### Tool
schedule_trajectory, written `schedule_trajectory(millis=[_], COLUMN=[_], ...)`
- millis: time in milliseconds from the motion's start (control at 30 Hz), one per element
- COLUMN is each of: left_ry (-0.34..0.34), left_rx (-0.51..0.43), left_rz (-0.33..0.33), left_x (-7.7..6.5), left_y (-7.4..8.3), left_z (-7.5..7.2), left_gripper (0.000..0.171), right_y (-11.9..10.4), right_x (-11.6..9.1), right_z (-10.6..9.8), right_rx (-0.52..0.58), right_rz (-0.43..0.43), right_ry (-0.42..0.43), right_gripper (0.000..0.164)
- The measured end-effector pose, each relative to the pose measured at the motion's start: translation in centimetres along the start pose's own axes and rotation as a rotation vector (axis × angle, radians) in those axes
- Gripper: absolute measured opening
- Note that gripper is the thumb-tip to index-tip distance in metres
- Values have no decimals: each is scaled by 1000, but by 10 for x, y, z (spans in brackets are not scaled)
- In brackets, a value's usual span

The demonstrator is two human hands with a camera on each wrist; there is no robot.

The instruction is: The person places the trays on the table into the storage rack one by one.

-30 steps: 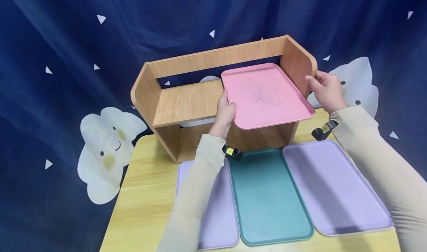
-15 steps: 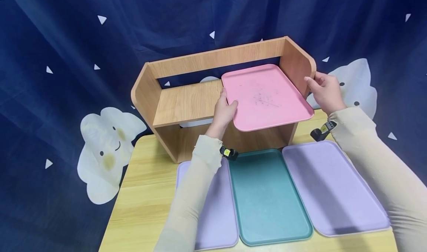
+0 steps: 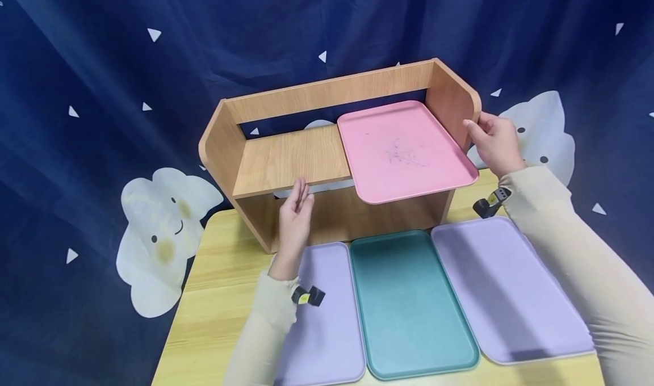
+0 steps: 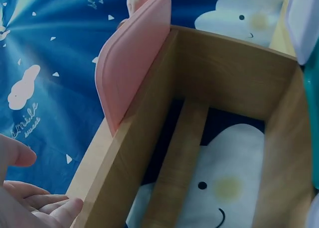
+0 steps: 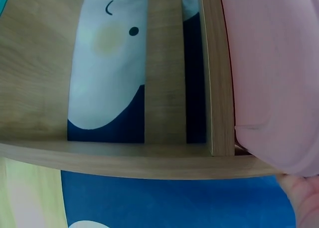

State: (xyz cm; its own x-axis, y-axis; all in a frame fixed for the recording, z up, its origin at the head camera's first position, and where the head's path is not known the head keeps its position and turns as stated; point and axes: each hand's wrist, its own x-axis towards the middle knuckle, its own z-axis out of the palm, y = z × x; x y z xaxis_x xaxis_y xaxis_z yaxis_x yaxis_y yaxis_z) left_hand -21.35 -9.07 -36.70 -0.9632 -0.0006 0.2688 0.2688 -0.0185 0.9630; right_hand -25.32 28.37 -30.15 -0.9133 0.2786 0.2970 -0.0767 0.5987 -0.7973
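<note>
Pink tray (image 3: 403, 153) lies flat on the top board (image 3: 291, 156) of a wooden desk shelf (image 3: 332, 91). It sits next to the top board's right edge, just beside the right side board (image 3: 449, 99), and its front corners stick out past the top board's front edge. Thin gray marks show near the middle of the tray.

The right hand (image 3: 498, 142) grips the front edge of the right side board, with the thumb on the inner side and the other fingers on the outer side. It is near the pink tray, but I can't tell if it touches it.

The left hand (image 3: 295, 221) holds nothing. Its fingers are straight and close together, by the front edge of the top board, left of the pink tray. I can't tell if the fingertips touch that edge.

The shelf stands toward the back edge of a yellow wooden table (image 3: 219, 295). In front of it, three trays lie side by side: a left purple tray (image 3: 332, 312), a teal tray (image 3: 414, 306) in the middle, and a right purple tray (image 3: 506, 289) near the table's right edge.

Behind hangs a dark blue curtain (image 3: 102, 79) with white triangles and a smiling cloud (image 3: 158, 238).
</note>
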Motion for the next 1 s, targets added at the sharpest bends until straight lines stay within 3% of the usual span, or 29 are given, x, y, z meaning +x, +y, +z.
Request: schedule_trajectory(millis=[167, 400, 600, 767, 1000], left_ry=[12, 73, 113, 167, 165], left_rx=[35, 158, 205, 223, 292], left_rz=[4, -108, -167, -276, -381], left_x=[-29, -68, -95, -122, -145], left_y=[-12, -44, -73, -95, -116], left_z=[-17, -42, -67, -89, -107], left_gripper=[51, 48, 46, 48, 52], right_y=[2, 1, -1, 0, 6], right_x=[1, -1, -2, 0, 2], right_z=[0, 1, 2, 4, 2], right_rx=[4, -4, 28, 28, 47], right_rz=[16, 26, 30, -11, -81], right_ry=[5, 6, 7, 32, 53], right_gripper=[44, 46, 47, 44, 37])
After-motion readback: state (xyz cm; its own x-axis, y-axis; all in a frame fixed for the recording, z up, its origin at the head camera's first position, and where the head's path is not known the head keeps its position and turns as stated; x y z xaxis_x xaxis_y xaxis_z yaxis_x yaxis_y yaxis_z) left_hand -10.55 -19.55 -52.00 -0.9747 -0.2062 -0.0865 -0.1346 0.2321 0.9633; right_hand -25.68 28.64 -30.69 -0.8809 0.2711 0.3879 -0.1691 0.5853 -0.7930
